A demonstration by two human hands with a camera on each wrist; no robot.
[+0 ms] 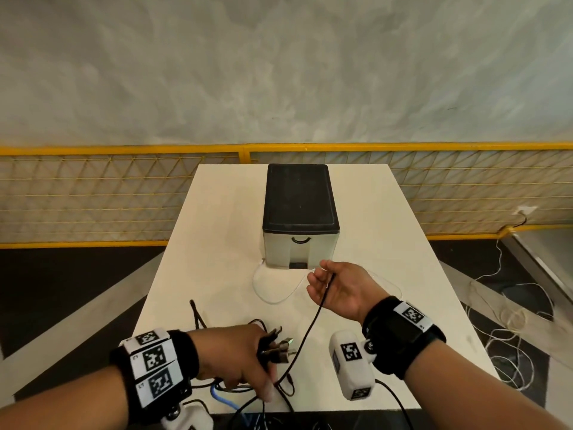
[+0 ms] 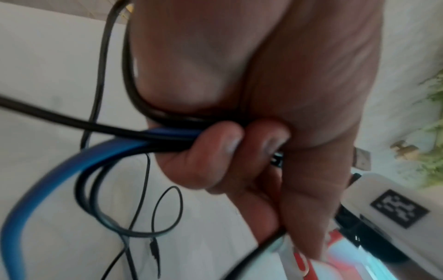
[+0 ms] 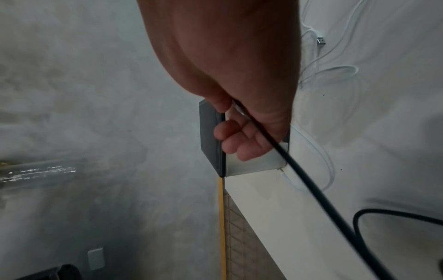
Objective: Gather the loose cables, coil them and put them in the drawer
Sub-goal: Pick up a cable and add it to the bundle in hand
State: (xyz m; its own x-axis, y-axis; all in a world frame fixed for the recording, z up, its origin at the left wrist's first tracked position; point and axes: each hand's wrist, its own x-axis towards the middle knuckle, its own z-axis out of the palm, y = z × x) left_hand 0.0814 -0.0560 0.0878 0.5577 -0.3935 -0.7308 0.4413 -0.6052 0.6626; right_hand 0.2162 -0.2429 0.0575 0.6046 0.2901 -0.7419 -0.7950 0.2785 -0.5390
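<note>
Cables in both hands, drawer unit shut

My left hand (image 1: 235,358) grips a bundle of cables (image 2: 134,136) low over the desk (image 1: 192,243); my right hand (image 1: 338,290) pinches one black cable (image 1: 313,318), its fingers curled, near the closed drawer unit (image 1: 299,212).

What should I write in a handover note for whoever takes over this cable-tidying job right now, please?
Left hand: grips a bundle of black cables and a blue cable near the table's near edge, plugs sticking out.
Right hand: raised in front of the drawer unit, pinching one black cable that runs back to the left hand.
White cable lies loose on the table by the unit.
Done: black and blue cables gathered.
Left: coil them, collect the white cable, open the closed drawer, stow everything.
</note>
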